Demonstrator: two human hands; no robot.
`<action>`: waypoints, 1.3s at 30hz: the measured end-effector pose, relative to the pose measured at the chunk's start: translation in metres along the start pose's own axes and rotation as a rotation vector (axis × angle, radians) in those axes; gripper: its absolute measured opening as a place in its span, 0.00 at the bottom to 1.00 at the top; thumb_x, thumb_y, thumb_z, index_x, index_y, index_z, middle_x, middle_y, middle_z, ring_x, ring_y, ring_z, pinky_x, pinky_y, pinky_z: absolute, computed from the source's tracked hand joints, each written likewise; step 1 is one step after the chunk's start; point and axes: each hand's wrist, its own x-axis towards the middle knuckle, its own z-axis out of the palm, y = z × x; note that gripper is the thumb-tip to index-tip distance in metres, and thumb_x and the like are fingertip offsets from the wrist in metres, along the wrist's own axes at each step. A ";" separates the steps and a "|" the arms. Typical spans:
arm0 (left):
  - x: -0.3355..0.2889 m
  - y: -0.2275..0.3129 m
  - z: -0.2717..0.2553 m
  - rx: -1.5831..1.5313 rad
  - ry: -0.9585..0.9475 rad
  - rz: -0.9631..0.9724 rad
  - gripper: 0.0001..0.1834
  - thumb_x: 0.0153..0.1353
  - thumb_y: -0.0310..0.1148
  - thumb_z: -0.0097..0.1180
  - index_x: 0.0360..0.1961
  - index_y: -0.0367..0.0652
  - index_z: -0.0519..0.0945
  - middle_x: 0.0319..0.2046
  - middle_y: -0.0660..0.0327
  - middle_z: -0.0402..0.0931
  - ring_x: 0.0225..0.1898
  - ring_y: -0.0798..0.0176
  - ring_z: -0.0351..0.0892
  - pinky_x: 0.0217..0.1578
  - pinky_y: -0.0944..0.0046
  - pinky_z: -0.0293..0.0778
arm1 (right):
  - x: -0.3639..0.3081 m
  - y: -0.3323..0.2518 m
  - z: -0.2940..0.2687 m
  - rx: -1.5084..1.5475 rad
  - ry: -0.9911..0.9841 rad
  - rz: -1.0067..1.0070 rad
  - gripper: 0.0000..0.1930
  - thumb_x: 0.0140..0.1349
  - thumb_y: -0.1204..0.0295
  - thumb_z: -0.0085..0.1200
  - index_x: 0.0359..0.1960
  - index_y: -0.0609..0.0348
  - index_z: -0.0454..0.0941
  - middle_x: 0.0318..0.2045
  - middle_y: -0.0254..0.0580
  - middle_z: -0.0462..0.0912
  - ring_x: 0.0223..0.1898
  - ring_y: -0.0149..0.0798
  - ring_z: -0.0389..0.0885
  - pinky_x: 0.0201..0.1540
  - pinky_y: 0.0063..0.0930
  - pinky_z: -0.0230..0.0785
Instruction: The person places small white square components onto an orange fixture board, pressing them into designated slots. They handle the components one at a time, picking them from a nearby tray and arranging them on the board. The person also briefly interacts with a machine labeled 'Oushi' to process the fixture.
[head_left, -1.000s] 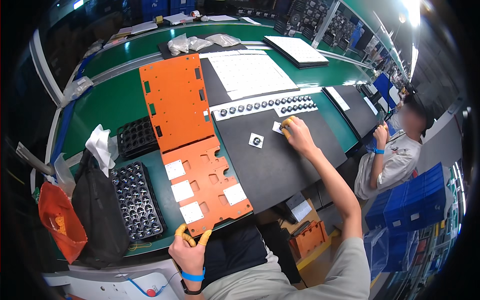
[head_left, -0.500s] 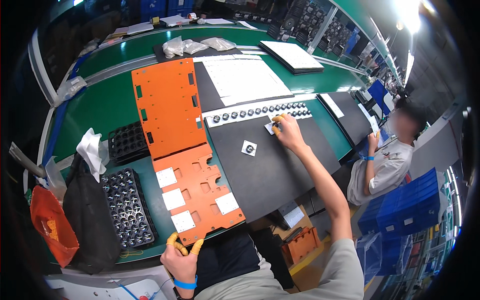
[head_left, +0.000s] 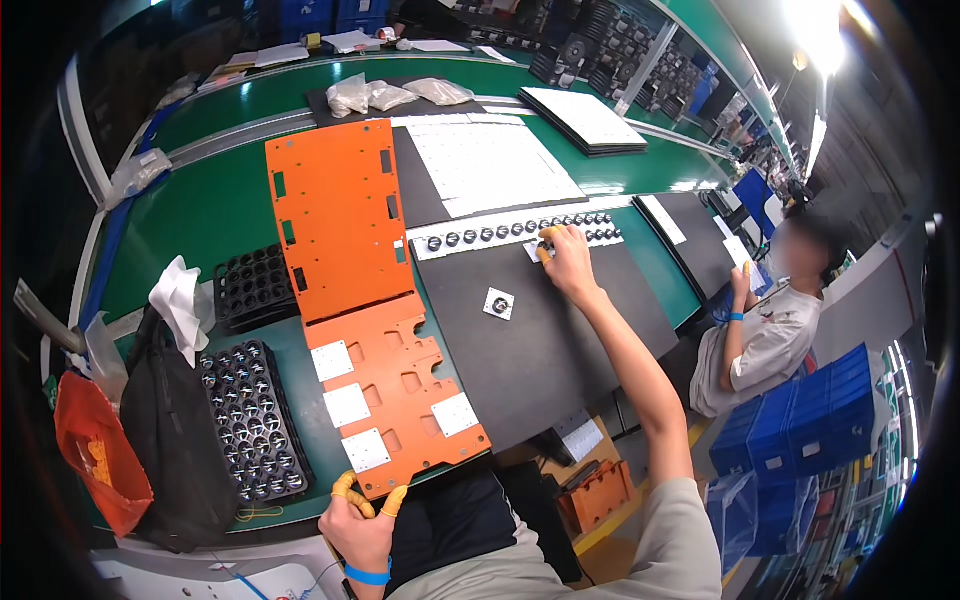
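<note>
My right hand, with yellow finger covers, is closed in a pinch over a small black round part on a white square plate, mostly hidden by the fingers. They are at the far side of a black mat, just in front of a row of black round parts on a white strip. Another white square plate bearing a black round part lies on the mat. At the near corner of an orange hinged fixture, my left hand rests with thumb and fingers apart. Several white square plates sit on the fixture.
Black trays of round parts stand left of the fixture, beside a black bag and an orange bag. White sheets lie beyond the mat. A co-worker sits at the right, near blue crates.
My right hand has shifted slightly away from me and left, nearer the row of round parts. The left hand stays at the fixture's corner. The co-worker's hand has moved slightly.
</note>
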 end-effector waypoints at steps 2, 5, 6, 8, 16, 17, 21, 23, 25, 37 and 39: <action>-0.001 -0.003 0.000 0.000 0.004 0.014 0.34 0.38 0.35 0.83 0.43 0.28 0.80 0.13 0.66 0.63 0.15 0.75 0.56 0.18 0.70 0.53 | 0.002 -0.002 -0.001 -0.002 -0.005 0.009 0.16 0.50 0.76 0.68 0.42 0.57 0.80 0.38 0.42 0.82 0.46 0.49 0.76 0.55 0.43 0.65; -0.001 -0.006 0.001 -0.002 0.008 0.032 0.33 0.38 0.36 0.83 0.43 0.28 0.80 0.13 0.66 0.62 0.14 0.75 0.56 0.17 0.70 0.53 | 0.005 -0.003 -0.001 -0.005 -0.026 0.031 0.17 0.49 0.76 0.68 0.42 0.57 0.80 0.38 0.42 0.82 0.46 0.49 0.76 0.55 0.43 0.65; -0.001 -0.007 0.001 -0.003 0.010 0.038 0.33 0.38 0.36 0.83 0.43 0.28 0.80 0.13 0.66 0.63 0.14 0.74 0.56 0.17 0.70 0.53 | 0.005 -0.003 -0.001 -0.006 -0.035 0.039 0.17 0.49 0.76 0.69 0.42 0.57 0.80 0.38 0.42 0.82 0.46 0.49 0.76 0.55 0.44 0.65; -0.001 -0.006 0.001 -0.005 0.010 0.035 0.33 0.38 0.36 0.83 0.43 0.28 0.80 0.13 0.66 0.63 0.14 0.74 0.56 0.17 0.70 0.53 | 0.006 -0.002 -0.001 -0.018 -0.013 0.018 0.17 0.49 0.76 0.69 0.42 0.57 0.80 0.38 0.42 0.82 0.45 0.49 0.76 0.55 0.44 0.66; 0.000 -0.002 0.000 -0.012 0.002 0.017 0.33 0.38 0.37 0.84 0.43 0.28 0.80 0.13 0.66 0.63 0.14 0.75 0.56 0.17 0.70 0.53 | 0.007 0.001 0.000 -0.028 -0.011 0.004 0.18 0.48 0.76 0.69 0.42 0.57 0.80 0.38 0.42 0.81 0.44 0.49 0.76 0.55 0.44 0.66; 0.000 -0.003 0.000 -0.016 0.001 0.017 0.33 0.38 0.37 0.83 0.43 0.28 0.80 0.13 0.66 0.63 0.14 0.75 0.56 0.17 0.70 0.53 | 0.008 0.001 0.000 -0.029 -0.008 -0.002 0.18 0.48 0.76 0.69 0.42 0.57 0.80 0.38 0.42 0.81 0.45 0.49 0.76 0.55 0.44 0.66; 0.000 -0.003 0.000 -0.018 -0.002 0.019 0.33 0.39 0.36 0.83 0.43 0.28 0.80 0.13 0.66 0.62 0.14 0.75 0.56 0.17 0.71 0.52 | 0.009 0.000 0.000 -0.040 -0.023 0.000 0.18 0.48 0.76 0.69 0.42 0.57 0.80 0.39 0.42 0.81 0.45 0.49 0.76 0.55 0.44 0.66; 0.000 -0.002 0.000 -0.015 -0.007 0.022 0.33 0.39 0.36 0.83 0.43 0.28 0.80 0.13 0.67 0.62 0.14 0.75 0.56 0.17 0.71 0.52 | 0.008 -0.001 -0.002 -0.060 0.013 -0.011 0.18 0.48 0.75 0.69 0.43 0.57 0.80 0.40 0.43 0.82 0.47 0.49 0.75 0.56 0.44 0.65; 0.001 -0.002 0.000 -0.014 -0.013 0.024 0.33 0.39 0.36 0.84 0.43 0.28 0.80 0.13 0.67 0.62 0.14 0.75 0.56 0.17 0.71 0.52 | 0.007 -0.006 -0.007 -0.058 0.050 -0.015 0.17 0.50 0.74 0.69 0.42 0.58 0.81 0.40 0.43 0.82 0.47 0.49 0.76 0.55 0.44 0.67; 0.000 0.000 -0.001 -0.005 -0.001 0.015 0.34 0.38 0.37 0.84 0.43 0.28 0.80 0.13 0.67 0.61 0.15 0.75 0.55 0.17 0.70 0.52 | -0.024 -0.116 -0.050 -0.059 -0.339 -0.144 0.16 0.55 0.61 0.68 0.33 0.62 0.82 0.30 0.44 0.79 0.38 0.46 0.80 0.43 0.38 0.72; 0.000 -0.003 0.000 -0.006 0.001 0.037 0.34 0.39 0.38 0.84 0.43 0.28 0.80 0.13 0.67 0.61 0.15 0.75 0.55 0.17 0.70 0.51 | -0.018 -0.111 -0.048 -0.094 -0.359 -0.152 0.14 0.55 0.65 0.67 0.35 0.63 0.81 0.32 0.44 0.79 0.40 0.46 0.79 0.45 0.39 0.71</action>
